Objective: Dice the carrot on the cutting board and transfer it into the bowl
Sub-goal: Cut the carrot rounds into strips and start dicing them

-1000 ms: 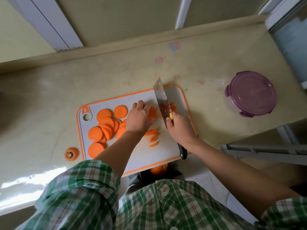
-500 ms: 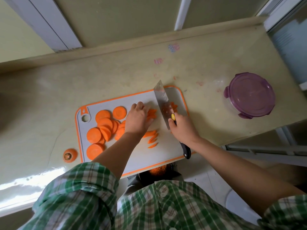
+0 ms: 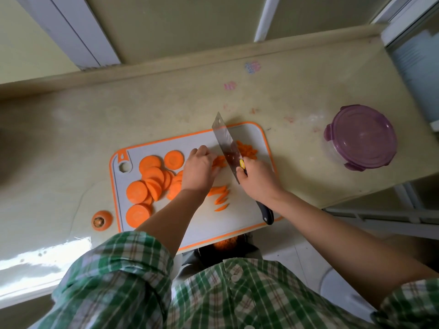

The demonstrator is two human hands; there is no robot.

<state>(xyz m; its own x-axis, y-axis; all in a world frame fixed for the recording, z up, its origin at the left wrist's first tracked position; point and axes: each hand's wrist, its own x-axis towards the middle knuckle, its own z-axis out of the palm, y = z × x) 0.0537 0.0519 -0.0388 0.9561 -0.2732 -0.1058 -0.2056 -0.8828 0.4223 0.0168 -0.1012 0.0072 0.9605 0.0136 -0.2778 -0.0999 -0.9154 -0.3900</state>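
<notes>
- Head view: a cutting board [image 3: 251, 135] with an orange rim lies on the pale counter [image 3: 166, 110].
- The left hand [image 3: 198, 170] sits mid-board, its fingers curled together and pressing down on a small bunch of carrot strips [image 3: 219, 161].
- The right hand [image 3: 257, 180] has its fingers wrapped tight round the knife [image 3: 225, 143] where blade meets handle. The black handle end sticks out toward the near edge.
- The blade stands just right of the strips, its tip pointing far.
- Diced bits [image 3: 247, 150] lie right of the blade.
- Carrot rounds [image 3: 152, 176] overlap on the left half of the board.
- A few slivers [image 3: 221, 198] lie near the left wrist.
- A carrot top [image 3: 102, 220] rests on the counter just beside the board's near-left corner.
- The bowl [image 3: 361, 137], with a purple lid on it, stands well apart at the right.
</notes>
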